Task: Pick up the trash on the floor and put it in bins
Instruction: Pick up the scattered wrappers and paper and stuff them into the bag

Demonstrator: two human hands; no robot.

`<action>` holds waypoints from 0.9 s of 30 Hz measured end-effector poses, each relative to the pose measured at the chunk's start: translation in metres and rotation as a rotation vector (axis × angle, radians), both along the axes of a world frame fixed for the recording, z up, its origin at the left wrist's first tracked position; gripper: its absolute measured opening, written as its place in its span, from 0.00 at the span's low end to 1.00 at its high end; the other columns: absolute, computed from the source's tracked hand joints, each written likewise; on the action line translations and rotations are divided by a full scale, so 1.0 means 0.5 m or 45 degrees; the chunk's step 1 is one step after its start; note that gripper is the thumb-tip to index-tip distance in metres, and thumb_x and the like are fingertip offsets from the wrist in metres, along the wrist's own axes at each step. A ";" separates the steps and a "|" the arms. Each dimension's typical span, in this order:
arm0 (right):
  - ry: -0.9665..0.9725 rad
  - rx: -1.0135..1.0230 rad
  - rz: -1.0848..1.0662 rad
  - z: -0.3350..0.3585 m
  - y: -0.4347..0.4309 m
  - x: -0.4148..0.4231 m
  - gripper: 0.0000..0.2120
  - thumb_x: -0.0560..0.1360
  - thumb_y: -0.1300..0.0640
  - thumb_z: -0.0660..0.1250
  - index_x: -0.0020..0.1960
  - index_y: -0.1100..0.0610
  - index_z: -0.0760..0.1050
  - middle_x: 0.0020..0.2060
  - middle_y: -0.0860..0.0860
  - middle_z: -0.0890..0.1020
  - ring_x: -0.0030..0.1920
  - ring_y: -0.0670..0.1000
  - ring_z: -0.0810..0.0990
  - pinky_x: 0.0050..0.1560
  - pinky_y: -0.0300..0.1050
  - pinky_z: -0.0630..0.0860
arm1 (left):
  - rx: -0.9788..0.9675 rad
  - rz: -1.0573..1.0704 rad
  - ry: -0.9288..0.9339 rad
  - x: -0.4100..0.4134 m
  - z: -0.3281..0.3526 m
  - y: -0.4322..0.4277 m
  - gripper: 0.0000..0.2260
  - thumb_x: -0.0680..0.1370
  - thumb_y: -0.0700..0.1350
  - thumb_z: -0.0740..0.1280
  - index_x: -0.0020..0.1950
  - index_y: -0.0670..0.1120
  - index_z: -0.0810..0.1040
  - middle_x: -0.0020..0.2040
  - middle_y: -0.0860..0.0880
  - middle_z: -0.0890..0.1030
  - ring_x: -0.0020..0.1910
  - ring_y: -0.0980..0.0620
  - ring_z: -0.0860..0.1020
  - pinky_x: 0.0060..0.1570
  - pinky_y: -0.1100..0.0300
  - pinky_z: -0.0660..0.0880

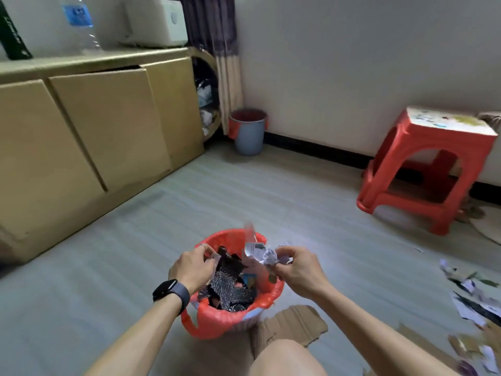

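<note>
A small bin lined with a red bag point(217, 318) stands on the floor right in front of me, filled with black shiny scraps and bits of paper. My right hand point(298, 270) grips a crumpled white printed paper point(260, 253) over the bin's right rim. My left hand point(193, 264), with a black watch on its wrist, hovers over the bin's left rim with fingers curled, pinching a small pale scrap point(216, 257). More paper and torn scraps point(471, 299) lie scattered on the floor at the right.
A torn cardboard piece point(295, 327) lies beside the bin near my knee. A second blue bin with a red liner point(248, 134) stands by the far wall. A red plastic stool point(423, 169) is at the right, cardboard boxes point(89, 131) along the left.
</note>
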State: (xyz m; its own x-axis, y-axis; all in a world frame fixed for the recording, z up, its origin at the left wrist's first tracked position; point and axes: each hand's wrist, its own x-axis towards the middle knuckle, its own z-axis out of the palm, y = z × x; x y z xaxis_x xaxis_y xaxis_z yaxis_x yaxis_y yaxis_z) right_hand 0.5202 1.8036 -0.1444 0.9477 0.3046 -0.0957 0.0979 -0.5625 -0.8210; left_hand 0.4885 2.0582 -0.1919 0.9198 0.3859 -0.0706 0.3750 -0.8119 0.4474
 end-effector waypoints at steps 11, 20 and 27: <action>0.102 -0.105 0.194 -0.160 0.074 0.020 0.23 0.72 0.56 0.70 0.65 0.43 0.77 0.55 0.39 0.80 0.51 0.40 0.78 0.51 0.28 0.70 | -0.292 0.122 -0.115 0.048 -0.116 -0.017 0.16 0.83 0.49 0.56 0.68 0.47 0.73 0.68 0.46 0.74 0.69 0.48 0.69 0.70 0.54 0.62; -0.310 -0.301 -0.030 -0.247 0.022 0.035 0.37 0.74 0.41 0.68 0.76 0.34 0.53 0.77 0.47 0.51 0.66 0.52 0.67 0.60 0.53 0.75 | 0.222 -0.325 0.527 0.073 -0.250 -0.119 0.43 0.69 0.76 0.55 0.78 0.63 0.42 0.78 0.49 0.31 0.76 0.36 0.32 0.70 0.31 0.38; -0.170 -0.579 0.086 -0.286 0.091 0.157 0.35 0.80 0.41 0.55 0.76 0.34 0.34 0.80 0.49 0.43 0.72 0.62 0.63 0.66 0.59 0.70 | 0.344 -0.348 0.801 0.110 -0.338 -0.081 0.46 0.65 0.80 0.51 0.76 0.65 0.36 0.77 0.50 0.29 0.76 0.36 0.32 0.68 0.31 0.39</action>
State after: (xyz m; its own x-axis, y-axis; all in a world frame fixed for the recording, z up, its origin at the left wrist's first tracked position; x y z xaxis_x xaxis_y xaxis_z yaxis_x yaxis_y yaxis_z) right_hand 0.5987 1.8489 -0.2873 0.9403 0.3213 -0.1122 0.2345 -0.8505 -0.4707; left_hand 0.5435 2.0176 -0.3609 0.8028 0.2272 -0.5513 0.2631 -0.9647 -0.0144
